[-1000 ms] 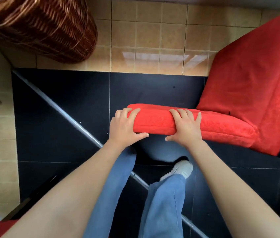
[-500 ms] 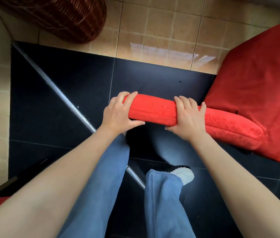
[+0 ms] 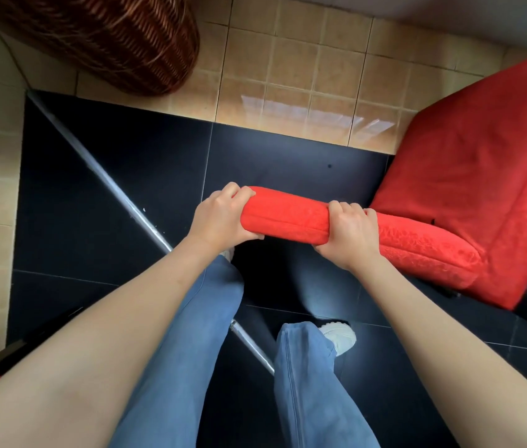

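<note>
- L hand point(image 3: 220, 218) is gripping the 9 o'clock end of the long red plush fabric cushion point(image 3: 288, 218), w/ fingers curling over the top edge and thumb tucking under.
- R hand point(image 3: 351, 236) is clamping round the same cushion approx mid-length, at 3 o'clock of the L hand, fingers wrapping over the top.
- Cushion is sitting just above frame centre, w/ its long axis running 10 to 4 o'clock, and is hanging above the glossy black tiled floor point(image 3: 110, 253).
- The cushion's 4 o'clock end is meeting the big red plush upholstered chair point(image 3: 482, 163); can't tell if it's resting on it.
- The chair is filling the 2-3 o'clock part of the frame.
- Brown woven wicker basket point(image 3: 119, 37) is standing at 11 o'clock on beige square floor tiles point(image 3: 304, 76).
- Thin silver metal bar point(image 3: 110, 185) is lying diagonally on the black floor, 10 to 6 o'clock, passing behind the blue denim trouser legs point(image 3: 191, 350).
- White shoe point(image 3: 341, 337) is showing at 5 o'clock, below the R hand.
</note>
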`<control>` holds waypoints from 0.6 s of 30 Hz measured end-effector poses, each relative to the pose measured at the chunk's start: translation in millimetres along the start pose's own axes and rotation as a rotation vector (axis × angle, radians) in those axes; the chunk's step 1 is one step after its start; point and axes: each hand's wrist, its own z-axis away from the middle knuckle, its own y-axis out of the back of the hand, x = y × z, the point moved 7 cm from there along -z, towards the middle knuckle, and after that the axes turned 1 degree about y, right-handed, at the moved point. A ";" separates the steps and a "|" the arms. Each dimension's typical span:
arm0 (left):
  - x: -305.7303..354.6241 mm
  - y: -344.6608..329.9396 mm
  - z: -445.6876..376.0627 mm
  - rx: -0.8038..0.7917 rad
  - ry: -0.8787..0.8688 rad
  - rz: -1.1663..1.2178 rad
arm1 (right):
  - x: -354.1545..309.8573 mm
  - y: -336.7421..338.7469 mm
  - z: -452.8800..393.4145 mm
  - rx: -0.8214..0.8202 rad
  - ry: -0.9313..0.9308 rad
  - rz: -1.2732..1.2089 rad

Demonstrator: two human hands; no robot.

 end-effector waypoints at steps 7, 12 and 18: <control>-18.5 21.5 14.3 0.167 0.204 0.407 | 4.0 35.1 -1.4 0.029 0.041 0.047; -7.8 29.0 16.5 0.126 0.196 0.516 | 12.6 58.5 5.1 0.035 0.076 0.087; 20.2 49.8 26.1 0.121 0.131 0.511 | 23.9 84.1 21.8 0.048 0.070 0.122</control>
